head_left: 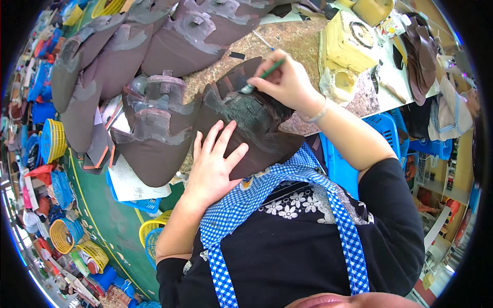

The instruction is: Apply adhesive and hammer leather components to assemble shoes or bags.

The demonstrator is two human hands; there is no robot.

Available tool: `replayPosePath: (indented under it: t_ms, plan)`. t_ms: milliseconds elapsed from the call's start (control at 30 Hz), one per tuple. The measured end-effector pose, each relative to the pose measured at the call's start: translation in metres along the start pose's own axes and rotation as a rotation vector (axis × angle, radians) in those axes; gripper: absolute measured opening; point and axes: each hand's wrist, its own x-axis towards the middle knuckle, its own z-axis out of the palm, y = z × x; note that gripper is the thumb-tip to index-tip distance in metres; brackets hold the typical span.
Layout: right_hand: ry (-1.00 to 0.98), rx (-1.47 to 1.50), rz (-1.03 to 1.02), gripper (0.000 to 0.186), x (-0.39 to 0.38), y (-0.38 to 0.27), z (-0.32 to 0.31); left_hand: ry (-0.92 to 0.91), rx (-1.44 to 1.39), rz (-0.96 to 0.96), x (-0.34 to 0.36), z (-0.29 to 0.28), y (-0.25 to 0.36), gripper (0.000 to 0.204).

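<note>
**Two hands, one brush, one dark leather piece**

The left hand (213, 161) lies flat with its five fingers spread, pressing down on one dark brown cut leather piece (251, 123) that sits on the speckled desk (292, 38) at the centre of the view. The right hand (287, 82), at about 1 o'clock from the left, is pinched around one thin green-handled brush (264, 76); the brush tip touches the piece's upper edge, where the surface looks wet and glossy. One bracelet circles the right wrist.

At 9 to 11 o'clock from the held piece, similar brown pieces (154, 143) lie overlapping in a fan; at least six can be counted, several with pale grey coated patches. At 2 o'clock stands one yellow block-shaped container (346, 46), with one smaller stained pot (341, 82) just beside it. A stack of dark cut shapes (421, 56) rests at the desk's far right edge; their number cannot be told.
</note>
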Motion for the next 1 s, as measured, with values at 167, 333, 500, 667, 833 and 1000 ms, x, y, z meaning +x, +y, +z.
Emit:
replayPosePath:
  t_ms: [167,333,500,667,833,1000]
  plan:
    - [-0.05,-0.009,-0.19,0.034,-0.058,0.011,-0.045,-0.015,-0.012,0.006,0.0,0.0,-0.001,0.063]
    - [-0.044,0.365,0.127,0.033,-0.054,-0.016,-0.064,-0.029,-0.001,0.0,-0.002,-0.002,0.001,0.065]
    - [0.119,0.387,0.01,0.032,-0.015,-0.01,-0.03,-0.02,0.007,-0.011,0.004,-0.005,0.005,0.068]
    - [-0.022,-0.288,-0.129,0.02,-0.011,-0.03,-0.054,-0.029,-0.016,-0.048,-0.002,-0.006,0.004,0.068]
    - [0.097,-0.175,-0.285,0.008,-0.045,-0.055,-0.077,0.401,-0.584,-0.099,-0.011,-0.026,-0.009,0.051]
    - [-0.301,-0.647,-0.434,0.015,-0.059,-0.062,-0.049,1.118,-0.417,-0.174,-0.041,-0.083,-0.027,0.037]
